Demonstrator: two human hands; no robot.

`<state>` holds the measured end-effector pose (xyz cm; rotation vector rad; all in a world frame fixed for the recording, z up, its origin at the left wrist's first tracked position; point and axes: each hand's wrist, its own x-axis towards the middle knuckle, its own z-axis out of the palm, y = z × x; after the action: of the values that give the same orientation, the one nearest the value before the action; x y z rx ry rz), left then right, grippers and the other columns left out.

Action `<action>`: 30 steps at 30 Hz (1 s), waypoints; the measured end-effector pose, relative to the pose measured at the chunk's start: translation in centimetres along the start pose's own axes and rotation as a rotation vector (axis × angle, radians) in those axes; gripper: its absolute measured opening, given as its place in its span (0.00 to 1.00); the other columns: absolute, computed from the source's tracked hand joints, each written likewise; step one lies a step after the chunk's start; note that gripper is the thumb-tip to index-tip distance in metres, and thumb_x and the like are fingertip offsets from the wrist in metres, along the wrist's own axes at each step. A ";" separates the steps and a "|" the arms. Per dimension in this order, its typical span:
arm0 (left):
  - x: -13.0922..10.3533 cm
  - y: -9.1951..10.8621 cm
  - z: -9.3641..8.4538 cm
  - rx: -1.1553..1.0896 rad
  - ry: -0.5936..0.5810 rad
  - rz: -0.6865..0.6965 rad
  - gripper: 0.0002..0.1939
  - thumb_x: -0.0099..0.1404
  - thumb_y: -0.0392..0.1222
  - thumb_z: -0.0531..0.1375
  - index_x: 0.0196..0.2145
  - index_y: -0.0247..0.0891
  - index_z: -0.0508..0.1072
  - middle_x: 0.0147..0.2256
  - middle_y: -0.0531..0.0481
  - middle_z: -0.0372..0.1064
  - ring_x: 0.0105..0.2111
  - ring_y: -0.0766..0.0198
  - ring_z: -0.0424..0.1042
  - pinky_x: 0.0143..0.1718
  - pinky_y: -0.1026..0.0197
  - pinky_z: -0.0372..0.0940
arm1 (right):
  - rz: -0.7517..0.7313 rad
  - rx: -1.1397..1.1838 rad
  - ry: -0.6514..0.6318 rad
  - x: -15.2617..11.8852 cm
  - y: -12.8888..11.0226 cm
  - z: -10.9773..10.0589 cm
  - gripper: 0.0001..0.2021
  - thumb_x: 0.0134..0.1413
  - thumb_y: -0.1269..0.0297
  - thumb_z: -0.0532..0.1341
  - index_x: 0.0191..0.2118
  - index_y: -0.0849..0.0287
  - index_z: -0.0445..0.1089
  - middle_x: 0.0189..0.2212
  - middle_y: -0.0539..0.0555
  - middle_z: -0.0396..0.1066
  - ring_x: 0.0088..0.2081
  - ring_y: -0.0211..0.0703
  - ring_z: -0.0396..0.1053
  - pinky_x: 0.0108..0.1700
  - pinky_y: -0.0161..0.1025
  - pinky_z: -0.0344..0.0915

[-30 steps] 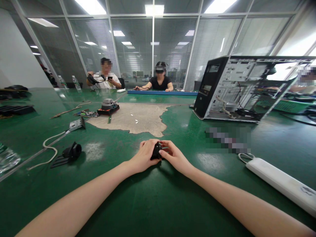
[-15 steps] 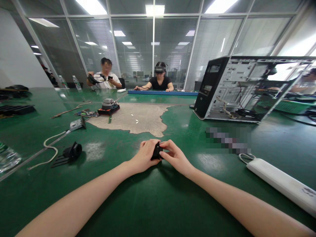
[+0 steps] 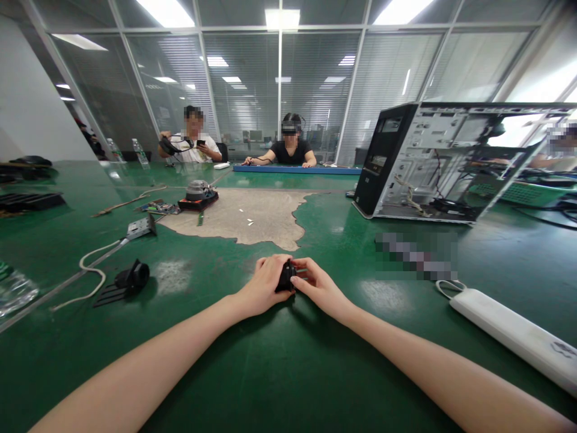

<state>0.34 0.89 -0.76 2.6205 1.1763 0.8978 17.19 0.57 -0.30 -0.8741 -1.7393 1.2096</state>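
Note:
A small black part [image 3: 286, 278], blocky and dark, is held between my hands just above the green table [image 3: 288, 367]; its exact kind does not show. My left hand [image 3: 264, 284] wraps round it from the left, thumb below and fingers over the top. From the right, my right hand [image 3: 321, 287] pinches its edge with thumb and fingertips. Much of the part is covered by the fingers. Off to the left lies a black plastic piece [image 3: 131, 278] with a round collar and flat slats.
An opened computer case [image 3: 383, 162] stands at the right, with a white power strip [image 3: 509, 331] nearer me. At the left are a metal bracket [image 3: 141, 227], a white cable [image 3: 97, 264], a plastic bottle [image 3: 15, 288] and a heatsink-like unit [image 3: 198, 193]. Two people sit across the table.
Both hands stay in nearly the same place on the black part. The right fingers have shifted very slightly at its edge.

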 end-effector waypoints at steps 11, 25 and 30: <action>0.0 0.2 -0.1 0.015 0.005 0.008 0.30 0.53 0.40 0.59 0.50 0.41 0.50 0.46 0.44 0.59 0.48 0.54 0.59 0.48 0.50 0.49 | -0.114 -0.049 0.067 -0.2 0.1 0.0 0.07 0.50 0.64 0.57 0.37 0.56 0.62 0.38 0.52 0.63 0.44 0.42 0.64 0.39 0.38 0.66; 0.0 0.1 -0.1 0.012 0.000 0.012 0.29 0.54 0.40 0.59 0.50 0.41 0.50 0.46 0.44 0.58 0.48 0.55 0.58 0.49 0.51 0.49 | -0.071 -0.050 0.039 -0.2 0.0 -0.1 0.10 0.50 0.65 0.57 0.40 0.56 0.62 0.39 0.53 0.64 0.43 0.41 0.64 0.39 0.38 0.66; 0.0 0.1 -0.1 0.018 -0.004 0.011 0.28 0.54 0.40 0.59 0.50 0.40 0.50 0.46 0.44 0.58 0.48 0.56 0.58 0.49 0.52 0.49 | -0.112 -0.065 0.069 -0.1 0.2 -0.1 0.08 0.50 0.65 0.56 0.38 0.56 0.62 0.38 0.52 0.64 0.43 0.42 0.64 0.38 0.37 0.66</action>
<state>0.34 0.78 -0.62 2.6443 1.1761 0.8875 17.36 0.54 -0.48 -0.8356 -1.7562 1.0436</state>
